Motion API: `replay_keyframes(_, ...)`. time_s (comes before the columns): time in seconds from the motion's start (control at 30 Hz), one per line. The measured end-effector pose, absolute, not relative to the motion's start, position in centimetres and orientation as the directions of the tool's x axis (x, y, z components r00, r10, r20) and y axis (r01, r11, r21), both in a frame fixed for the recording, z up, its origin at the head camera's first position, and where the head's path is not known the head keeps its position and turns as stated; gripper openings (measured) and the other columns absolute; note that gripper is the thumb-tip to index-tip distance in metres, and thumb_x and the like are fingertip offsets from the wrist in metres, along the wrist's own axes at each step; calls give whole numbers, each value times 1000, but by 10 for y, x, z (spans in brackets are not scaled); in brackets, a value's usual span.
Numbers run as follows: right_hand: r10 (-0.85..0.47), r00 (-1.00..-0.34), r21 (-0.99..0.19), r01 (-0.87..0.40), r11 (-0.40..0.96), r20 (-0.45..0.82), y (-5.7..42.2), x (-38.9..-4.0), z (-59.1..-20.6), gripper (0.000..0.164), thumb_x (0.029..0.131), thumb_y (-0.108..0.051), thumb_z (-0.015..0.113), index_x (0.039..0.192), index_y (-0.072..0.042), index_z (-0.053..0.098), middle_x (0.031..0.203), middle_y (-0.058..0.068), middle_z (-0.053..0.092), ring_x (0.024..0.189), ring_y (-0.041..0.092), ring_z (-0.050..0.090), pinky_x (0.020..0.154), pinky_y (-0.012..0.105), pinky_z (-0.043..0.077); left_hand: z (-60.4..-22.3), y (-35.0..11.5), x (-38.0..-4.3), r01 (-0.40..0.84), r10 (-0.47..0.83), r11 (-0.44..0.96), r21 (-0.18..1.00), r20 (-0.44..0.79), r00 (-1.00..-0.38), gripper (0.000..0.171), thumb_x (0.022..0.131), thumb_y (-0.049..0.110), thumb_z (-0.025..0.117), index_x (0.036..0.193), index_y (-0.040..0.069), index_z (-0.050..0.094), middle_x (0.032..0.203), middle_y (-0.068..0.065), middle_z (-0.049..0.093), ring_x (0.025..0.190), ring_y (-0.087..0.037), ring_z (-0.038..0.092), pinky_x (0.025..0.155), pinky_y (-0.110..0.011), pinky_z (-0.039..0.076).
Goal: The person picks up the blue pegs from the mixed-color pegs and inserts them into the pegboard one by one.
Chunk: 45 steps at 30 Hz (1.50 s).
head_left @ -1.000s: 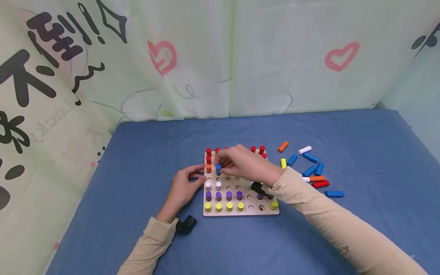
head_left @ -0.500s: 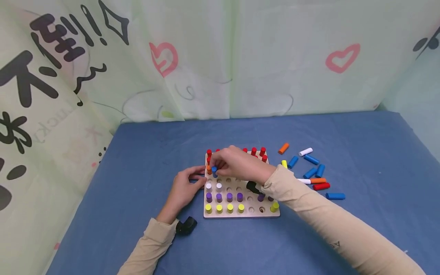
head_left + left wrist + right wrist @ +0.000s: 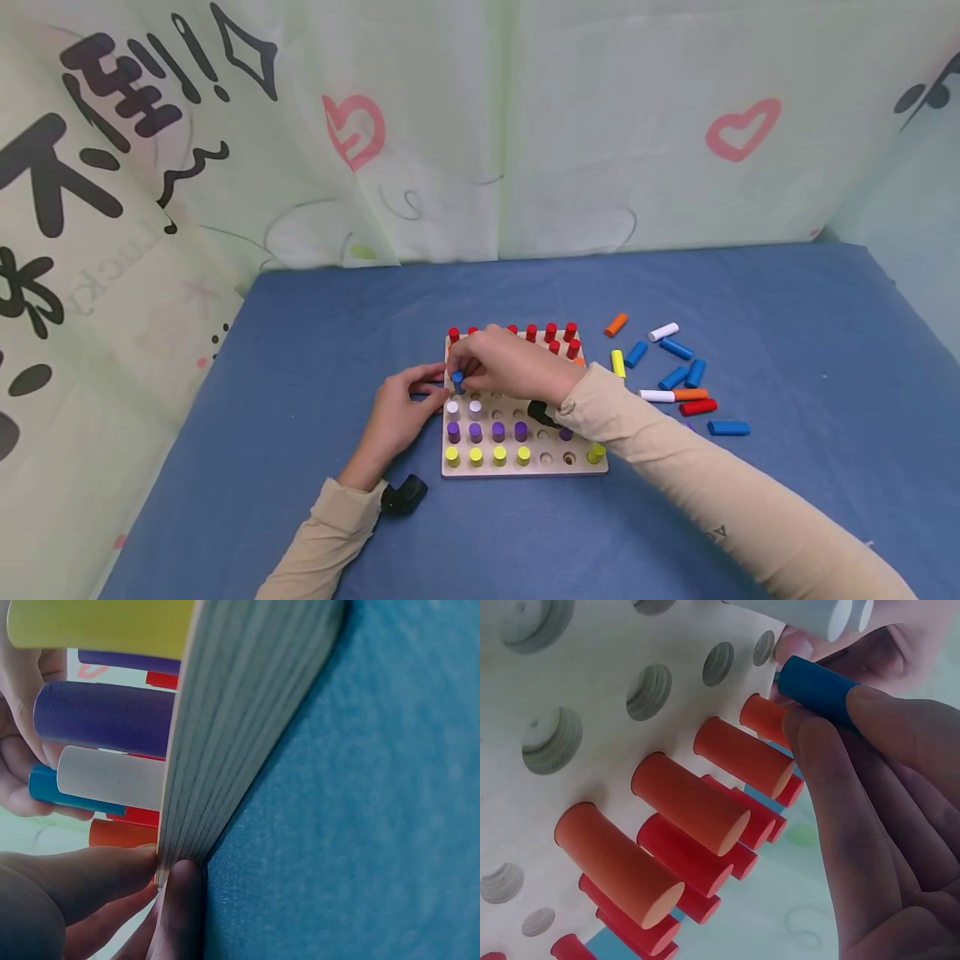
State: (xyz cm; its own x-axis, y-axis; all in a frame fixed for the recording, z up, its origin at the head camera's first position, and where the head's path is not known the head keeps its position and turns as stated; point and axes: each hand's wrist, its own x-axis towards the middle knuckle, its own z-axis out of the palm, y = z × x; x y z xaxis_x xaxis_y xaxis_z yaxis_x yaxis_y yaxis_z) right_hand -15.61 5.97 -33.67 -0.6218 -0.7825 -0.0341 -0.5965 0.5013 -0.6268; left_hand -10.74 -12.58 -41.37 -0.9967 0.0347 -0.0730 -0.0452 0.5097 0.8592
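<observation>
A wooden pegboard (image 3: pixel 487 472) lies on the blue cloth, with red, orange, white, purple and yellow pegs standing in rows. My left hand (image 3: pixel 397 421) holds the board's left edge, its thumb (image 3: pixel 97 881) on the top face and a finger against the side. Between thumb and fingertips, my right hand (image 3: pixel 513 364) pinches a blue peg (image 3: pixel 458 382) over the left end of the row of holes between orange and white. In the right wrist view the blue peg (image 3: pixel 817 690) is tilted, just above the board; its lower end is partly hidden. My right hand covers part of the back rows.
Right of the board lie loose pegs: several blue ones (image 3: pixel 675 348), orange (image 3: pixel 616 325), white (image 3: pixel 663 332), yellow (image 3: pixel 618 363) and red (image 3: pixel 698 407). A printed curtain (image 3: pixel 600 125) hangs behind the table.
My right hand has moved left and slightly toward the near side with the blue peg, from the second column to the leftmost. The left hand stays at the board's edge.
</observation>
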Motion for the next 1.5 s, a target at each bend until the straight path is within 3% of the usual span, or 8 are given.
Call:
replay_keyframes(0.37, -778, -626, -584, -611, 535, -58, 52, -154, -342, 17, 87, -5, 74, 104, -4, 72, 99, 6, 72, 90, 13, 70, 83, 23, 57, -415, -127, -105, -33, 44, 501, 865, -63, -997, 37, 92, 11, 70, 129, 7, 66, 113, -9, 71, 92, -18, 68, 75, -29, 59)
replay_keyframes(1.13, -769, -628, -546, -606, 579, -119, 47, -154, -349, 11, 89, -4, 72, 100, -7, 71, 97, 5, 72, 90, 14, 67, 83, 27, 56, -415, -126, -107, -23, 46, 505, 863, -53, -997, 37, 92, 9, 69, 128, 5, 66, 111, -11, 71, 93, -19, 69, 82, -37, 58)
replay_keyframes(1.5, -781, -616, -583, -601, 547, -99, 47, -155, -349, 14, 89, -1, 70, 103, -5, 71, 100, 6, 72, 93, 14, 69, 85, 27, 56, -417, -126, -108, -37, 40, 507, 861, -66, -997, 37, 92, 9, 69, 129, 6, 66, 113, -10, 71, 93, -19, 68, 84, -37, 58)
